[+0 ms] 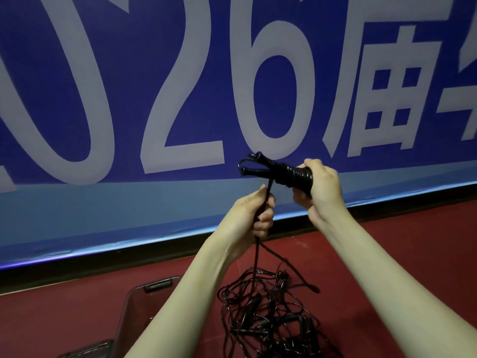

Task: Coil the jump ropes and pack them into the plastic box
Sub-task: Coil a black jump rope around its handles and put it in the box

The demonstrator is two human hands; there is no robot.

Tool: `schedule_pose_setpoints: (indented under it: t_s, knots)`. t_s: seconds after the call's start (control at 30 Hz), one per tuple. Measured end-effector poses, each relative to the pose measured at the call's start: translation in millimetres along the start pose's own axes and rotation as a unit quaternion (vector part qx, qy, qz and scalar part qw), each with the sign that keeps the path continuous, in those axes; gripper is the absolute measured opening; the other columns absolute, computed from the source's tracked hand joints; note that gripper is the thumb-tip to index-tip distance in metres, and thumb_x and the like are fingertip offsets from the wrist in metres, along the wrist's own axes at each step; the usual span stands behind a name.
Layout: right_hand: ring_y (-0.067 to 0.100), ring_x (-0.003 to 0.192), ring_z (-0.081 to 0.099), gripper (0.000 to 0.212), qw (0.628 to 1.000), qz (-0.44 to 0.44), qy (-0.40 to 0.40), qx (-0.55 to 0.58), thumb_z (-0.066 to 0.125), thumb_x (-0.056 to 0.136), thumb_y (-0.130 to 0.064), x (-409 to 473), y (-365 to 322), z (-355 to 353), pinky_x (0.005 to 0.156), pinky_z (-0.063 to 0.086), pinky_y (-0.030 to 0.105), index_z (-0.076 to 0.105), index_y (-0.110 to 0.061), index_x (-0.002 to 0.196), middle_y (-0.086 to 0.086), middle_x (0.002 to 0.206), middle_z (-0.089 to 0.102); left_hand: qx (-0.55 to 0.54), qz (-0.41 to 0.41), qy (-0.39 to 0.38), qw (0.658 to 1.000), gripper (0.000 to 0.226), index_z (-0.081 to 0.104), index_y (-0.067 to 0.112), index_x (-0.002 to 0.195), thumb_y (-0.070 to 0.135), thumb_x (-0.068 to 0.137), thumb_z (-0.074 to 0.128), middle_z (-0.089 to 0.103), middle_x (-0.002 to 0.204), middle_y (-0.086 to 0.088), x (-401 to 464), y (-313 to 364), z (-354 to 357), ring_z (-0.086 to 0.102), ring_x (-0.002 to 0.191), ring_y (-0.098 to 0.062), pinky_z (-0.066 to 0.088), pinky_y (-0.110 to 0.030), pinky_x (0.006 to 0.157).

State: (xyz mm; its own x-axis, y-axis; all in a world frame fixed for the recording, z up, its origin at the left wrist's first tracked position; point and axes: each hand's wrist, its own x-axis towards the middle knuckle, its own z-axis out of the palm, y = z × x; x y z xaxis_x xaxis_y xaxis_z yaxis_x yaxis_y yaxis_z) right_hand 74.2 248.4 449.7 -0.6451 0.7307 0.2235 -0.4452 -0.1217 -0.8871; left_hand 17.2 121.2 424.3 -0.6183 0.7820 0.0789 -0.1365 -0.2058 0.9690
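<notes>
My right hand [320, 187] grips a pair of black jump rope handles [281, 171] held side by side, with black cord wound round them near my fingers. Their free ends point left. My left hand [254, 211] pinches the loose black cord [268, 187] just below the handles, and the cord hangs down from my fist to the floor. A tangled heap of black jump ropes [268, 313] lies on the red floor below my arms. The clear plastic box [144, 303] sits at the lower left, partly hidden by my left forearm.
A large blue banner with white characters [180, 86] stands upright straight ahead, with a black base strip along the red floor [387, 244]. A dark box lid or second container edge [85, 350] shows at the bottom left.
</notes>
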Motion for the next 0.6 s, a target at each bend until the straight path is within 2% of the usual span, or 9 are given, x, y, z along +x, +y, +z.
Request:
schedule_pose_setpoints:
  t_s: [0.1, 0.2, 0.27, 0.37, 0.43, 0.5, 0.6]
  knots:
    - [0.011, 0.033, 0.034, 0.032, 0.999, 0.007, 0.039, 0.018, 0.041, 0.094, -0.010, 3, 1, -3, 0.035, 0.021, 0.015, 0.040, -0.013, 0.062, 0.001, 0.047, 0.043, 0.114, 0.055, 0.067, 0.990, 0.035, 0.049, 0.016, 0.076, 0.032, 0.104, 0.034, 0.028, 0.052, 0.008, 1, -4, 10, 0.020, 0.044, -0.007, 0.017, -0.018, 0.041]
    - [0.011, 0.032, 0.031, 0.030, 0.997, 0.007, 0.078, 0.026, 0.039, 0.093, -0.010, 7, 3, -6, 0.036, 0.018, 0.015, 0.035, -0.014, 0.063, -0.003, 0.043, 0.040, 0.252, 0.101, 0.114, 0.956, 0.037, 0.054, 0.016, 0.075, 0.031, 0.104, 0.036, 0.034, 0.049, 0.012, 0, -6, 17, 0.028, 0.045, -0.010, 0.025, -0.025, 0.046]
    - [0.012, 0.033, 0.032, 0.029, 0.994, 0.007, 0.106, 0.038, 0.038, 0.092, -0.009, 10, 2, -9, 0.036, 0.017, 0.015, 0.033, -0.014, 0.064, -0.001, 0.046, 0.044, 0.386, 0.117, 0.139, 0.905, 0.030, 0.056, 0.016, 0.083, 0.032, 0.102, 0.039, 0.045, 0.056, 0.008, -2, -7, 19, 0.039, 0.052, -0.015, 0.033, -0.031, 0.054]
    - [0.012, 0.033, 0.031, 0.027, 0.990, 0.017, 0.126, 0.060, 0.034, 0.092, -0.007, 15, 4, -15, 0.038, 0.016, 0.016, 0.030, -0.014, 0.065, 0.000, 0.046, 0.044, 0.519, 0.148, 0.164, 0.826, 0.016, 0.041, 0.017, 0.100, 0.033, 0.102, 0.037, 0.052, 0.071, 0.000, -6, -7, 25, 0.049, 0.066, -0.026, 0.036, -0.037, 0.060]
    - [0.013, 0.034, 0.029, 0.026, 0.988, 0.032, 0.132, 0.074, 0.032, 0.091, -0.006, 16, 6, -18, 0.039, 0.014, 0.018, 0.028, -0.015, 0.066, 0.000, 0.046, 0.041, 0.572, 0.164, 0.174, 0.785, 0.012, 0.035, 0.018, 0.100, 0.030, 0.103, 0.035, 0.054, 0.081, -0.002, -8, -4, 30, 0.049, 0.070, -0.030, 0.036, -0.037, 0.061]
    - [0.013, 0.033, 0.029, 0.026, 0.987, 0.040, 0.140, 0.068, 0.032, 0.091, -0.006, 17, 8, -20, 0.038, 0.014, 0.018, 0.028, -0.016, 0.067, 0.000, 0.045, 0.042, 0.640, 0.175, 0.180, 0.726, 0.014, 0.033, 0.017, 0.096, 0.027, 0.105, 0.032, 0.054, 0.091, -0.004, -8, 0, 31, 0.048, 0.072, -0.032, 0.035, -0.038, 0.061]
    - [0.015, 0.039, 0.037, 0.028, 0.987, 0.008, 0.162, -0.006, 0.036, 0.092, -0.009, 21, 9, -23, 0.035, 0.020, 0.017, 0.033, -0.013, 0.064, 0.004, 0.054, 0.046, 0.715, 0.189, 0.153, 0.655, 0.019, 0.032, 0.014, 0.092, 0.027, 0.106, 0.029, 0.048, 0.085, -0.002, -10, 8, 27, 0.043, 0.067, -0.031, 0.029, -0.035, 0.055]
